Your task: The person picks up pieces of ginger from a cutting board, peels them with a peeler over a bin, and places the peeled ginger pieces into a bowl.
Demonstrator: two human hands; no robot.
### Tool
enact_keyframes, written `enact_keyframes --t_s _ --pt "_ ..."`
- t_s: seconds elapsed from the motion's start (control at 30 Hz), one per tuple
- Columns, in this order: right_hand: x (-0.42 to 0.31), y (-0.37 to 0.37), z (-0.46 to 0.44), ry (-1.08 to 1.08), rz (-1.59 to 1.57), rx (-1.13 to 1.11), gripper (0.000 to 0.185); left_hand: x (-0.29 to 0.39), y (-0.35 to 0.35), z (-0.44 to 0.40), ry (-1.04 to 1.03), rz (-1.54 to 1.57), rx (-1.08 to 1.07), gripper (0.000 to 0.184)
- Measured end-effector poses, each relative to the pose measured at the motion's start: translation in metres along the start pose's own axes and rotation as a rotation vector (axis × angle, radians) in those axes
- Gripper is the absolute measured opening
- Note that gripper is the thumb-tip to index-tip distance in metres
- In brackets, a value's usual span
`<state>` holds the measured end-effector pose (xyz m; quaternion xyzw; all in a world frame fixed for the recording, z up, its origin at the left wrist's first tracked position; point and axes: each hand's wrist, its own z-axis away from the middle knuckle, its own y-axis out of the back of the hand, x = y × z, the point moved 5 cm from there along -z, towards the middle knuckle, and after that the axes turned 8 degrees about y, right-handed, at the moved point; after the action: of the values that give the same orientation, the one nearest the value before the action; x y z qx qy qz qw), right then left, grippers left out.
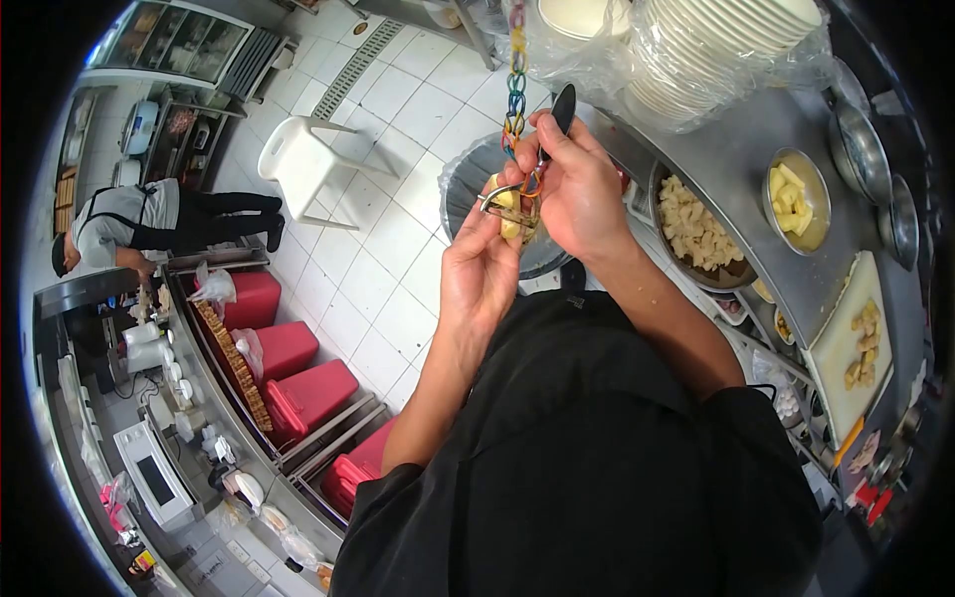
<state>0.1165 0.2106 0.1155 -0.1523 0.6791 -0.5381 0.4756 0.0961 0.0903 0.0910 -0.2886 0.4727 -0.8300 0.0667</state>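
Observation:
My right hand (582, 184) is closed around a peeler (564, 107) with a black handle and a curved metal head. From the peeler a chain of coloured links (515, 90) runs up out of view. Pinched in the fingertips of my left hand (477, 264) is a pale yellow piece of what looks like ginger (510, 227), partly hidden by the peeler head and fingers. Both hands meet above a bin (463, 184) lined with a grey bag.
At right, a steel counter (726, 149) bears wrapped white bowls (736, 50), a metal bowl of yellow pieces (793, 204) and a cutting board (836, 328). A pan of pale chunks (696, 229) sits lower. Left are a white stool (298, 159), red bins (313, 393) and another person (139, 219).

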Motion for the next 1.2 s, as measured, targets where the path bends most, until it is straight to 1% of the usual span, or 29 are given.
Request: enact_keyframes --t_s 0.1,0.17,0.23,0.33,0.6,0.7,1.0,1.2 --pt "-0.002 -0.001 0.001 0.002 0.018 -0.028 0.018 -0.002 -0.002 0.000 0.000 0.005 -0.010 0.050" --pt "-0.003 -0.001 0.002 0.007 -0.006 0.015 0.018 -0.003 0.002 -0.002 -0.002 0.012 0.007 0.050" --pt "-0.004 -0.002 0.003 0.013 -0.002 0.002 0.018 -0.004 0.004 -0.002 -0.004 0.019 0.023 0.050" --pt "-0.004 -0.002 0.003 0.020 0.006 -0.007 0.017 -0.006 -0.001 0.000 0.008 -0.008 -0.008 0.050" --pt "-0.007 0.003 0.006 0.033 0.041 0.025 0.017 -0.013 0.007 0.000 0.079 -0.019 -0.021 0.047" --pt "-0.007 0.001 0.009 0.010 0.067 0.014 0.019 -0.013 0.008 0.001 0.074 -0.017 0.020 0.047" --pt "-0.010 0.002 0.011 0.034 0.073 0.018 0.019 -0.013 0.005 0.000 0.052 -0.032 -0.016 0.048" --pt "-0.012 0.003 0.012 0.037 0.077 0.024 0.017 -0.017 0.002 0.001 0.043 -0.071 -0.008 0.047"
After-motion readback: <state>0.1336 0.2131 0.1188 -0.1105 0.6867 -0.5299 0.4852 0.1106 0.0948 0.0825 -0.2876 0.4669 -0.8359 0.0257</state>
